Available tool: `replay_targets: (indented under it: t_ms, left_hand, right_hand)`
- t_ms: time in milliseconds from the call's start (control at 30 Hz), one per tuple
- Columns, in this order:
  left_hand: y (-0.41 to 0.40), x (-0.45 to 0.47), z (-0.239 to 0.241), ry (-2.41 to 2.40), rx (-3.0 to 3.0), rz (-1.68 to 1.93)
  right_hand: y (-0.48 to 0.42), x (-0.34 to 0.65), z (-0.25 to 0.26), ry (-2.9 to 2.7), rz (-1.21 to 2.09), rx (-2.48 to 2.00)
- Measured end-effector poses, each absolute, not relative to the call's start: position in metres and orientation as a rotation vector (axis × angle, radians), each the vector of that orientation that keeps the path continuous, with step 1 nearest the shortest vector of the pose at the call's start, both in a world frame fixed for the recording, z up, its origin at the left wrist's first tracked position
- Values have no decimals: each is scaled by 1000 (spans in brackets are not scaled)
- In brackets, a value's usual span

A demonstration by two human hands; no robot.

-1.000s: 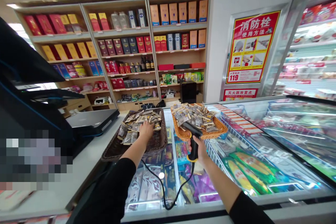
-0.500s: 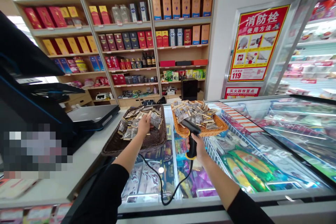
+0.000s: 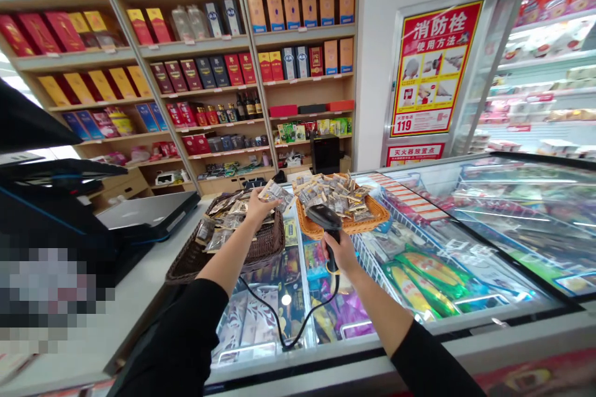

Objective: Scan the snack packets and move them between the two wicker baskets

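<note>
My left hand (image 3: 257, 206) is above the right part of a dark brown wicker basket (image 3: 267, 247), its fingers closed on a small clear-and-tan packet (image 3: 278, 194). More such packets lie inside that basket. In my right hand (image 3: 342, 250) is a black handheld barcode scanner (image 3: 325, 217), fingers wrapped round its grip and its head pointing to the left. Just behind the scanner stands an orange-brown wicker basket (image 3: 376, 213), heaped with similar small packets. The held packet is between the two baskets, near the orange one's left edge.
Both baskets rest on a glass-topped freezer (image 3: 470, 229) full of bagged goods. A black cable (image 3: 298, 336) loops below the scanner over the glass. On the left, a counter (image 3: 139, 273) carries a flat-topped scale (image 3: 149, 214). Shelves of boxes (image 3: 205, 74) line the back.
My left hand has lifted the packet up from the dark basket's contents. The scanner has tilted, its head turned more to the left. The whole view has shifted slightly.
</note>
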State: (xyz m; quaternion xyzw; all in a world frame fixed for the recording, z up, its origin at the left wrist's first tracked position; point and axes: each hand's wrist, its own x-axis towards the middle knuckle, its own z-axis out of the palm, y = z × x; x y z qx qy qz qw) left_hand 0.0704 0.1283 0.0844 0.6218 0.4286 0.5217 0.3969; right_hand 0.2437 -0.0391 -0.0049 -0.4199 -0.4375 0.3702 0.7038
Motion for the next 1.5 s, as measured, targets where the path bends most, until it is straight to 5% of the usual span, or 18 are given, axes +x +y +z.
replay_targets:
  t_ms: [300, 800, 1500]
  left_hand:
    - [129, 101, 43, 855, 1343, 1224]
    - [126, 99, 42, 886, 1462, 1210]
    - [114, 150, 63, 1279, 2367, 986]
  right_hand:
    - [-44, 248, -2, -1197, 741, -1186]
    - [-44, 236, -5, -1020, 565, -1174]
    - [-39, 262, 11, -490, 1017, -735]
